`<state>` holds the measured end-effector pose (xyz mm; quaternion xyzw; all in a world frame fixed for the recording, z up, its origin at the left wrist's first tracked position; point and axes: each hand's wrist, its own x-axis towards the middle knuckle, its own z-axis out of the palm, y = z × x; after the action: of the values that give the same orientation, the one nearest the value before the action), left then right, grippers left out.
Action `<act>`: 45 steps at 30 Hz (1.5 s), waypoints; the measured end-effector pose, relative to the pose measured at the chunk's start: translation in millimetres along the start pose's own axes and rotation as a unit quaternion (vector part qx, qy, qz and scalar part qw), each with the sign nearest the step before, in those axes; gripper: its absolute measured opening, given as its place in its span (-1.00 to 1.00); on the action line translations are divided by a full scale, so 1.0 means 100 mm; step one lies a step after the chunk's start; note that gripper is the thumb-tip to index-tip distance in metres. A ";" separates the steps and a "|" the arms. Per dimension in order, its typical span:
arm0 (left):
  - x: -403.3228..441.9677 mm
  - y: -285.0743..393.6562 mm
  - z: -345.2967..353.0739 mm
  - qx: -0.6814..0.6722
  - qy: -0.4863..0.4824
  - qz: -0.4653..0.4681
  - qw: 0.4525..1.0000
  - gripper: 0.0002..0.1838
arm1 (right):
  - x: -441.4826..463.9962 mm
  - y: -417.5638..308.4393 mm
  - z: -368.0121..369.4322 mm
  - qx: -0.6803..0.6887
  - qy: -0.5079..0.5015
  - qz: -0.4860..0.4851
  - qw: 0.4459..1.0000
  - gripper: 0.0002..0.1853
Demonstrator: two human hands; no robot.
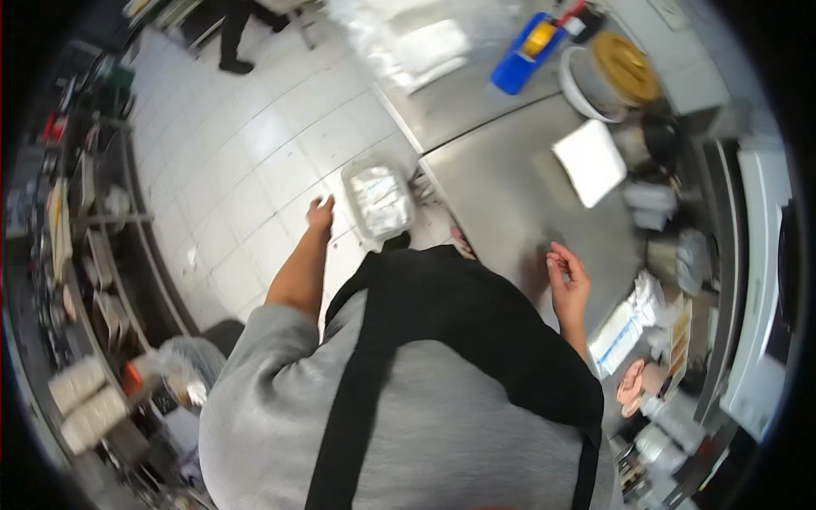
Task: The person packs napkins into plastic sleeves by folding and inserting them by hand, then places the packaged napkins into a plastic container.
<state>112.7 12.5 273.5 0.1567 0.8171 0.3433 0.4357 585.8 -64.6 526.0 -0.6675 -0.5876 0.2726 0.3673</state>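
Note:
My left hand (320,214) hangs over the tiled floor, empty, with its fingers a little apart. Just to its right, a clear plastic tub (348,191) contains white, wrapped-looking packs (380,197); the hand does not touch it. Over the steel table (501,183) is my right hand (568,276), its fingers loosely bent and the thumb apart, with nothing in it. Farther back on that table lies a white square slab or lid (591,161). Beside the right hand, toward the wall, sits a white and blue packet (616,340).
A tub with a yellow lid (626,68) and a blue holder (527,55) stand at the table's back. Plastic sheeting (425,47) covers the far end. Shelving (110,255) runs along the left. Another person's leg (234,38) shows at the top.

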 end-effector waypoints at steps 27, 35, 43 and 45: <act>0.54 0.00 0.10 0.457 -0.302 0.299 0.781 -0.41 | 0.23 0.15 0.23 0.020 0.206 -0.064 0.976 -0.91; 0.30 0.46 0.28 0.487 -0.328 0.260 0.767 -0.40 | -0.43 1.16 -1.61 0.017 0.679 0.033 0.734 -0.87; 0.23 0.73 0.39 0.475 -0.323 0.290 0.765 -0.39 | -2.02 2.22 -3.34 -0.142 0.669 0.176 0.708 -0.20; 0.25 0.68 0.39 0.465 -0.327 0.321 0.757 -0.39 | -2.12 2.74 -3.60 -0.304 0.623 0.059 0.718 -0.08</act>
<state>127.2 91.9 291.2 0.6960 0.5859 -0.0316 0.4140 997.9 -345.7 499.1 -0.7955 -0.2362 -0.3770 0.4114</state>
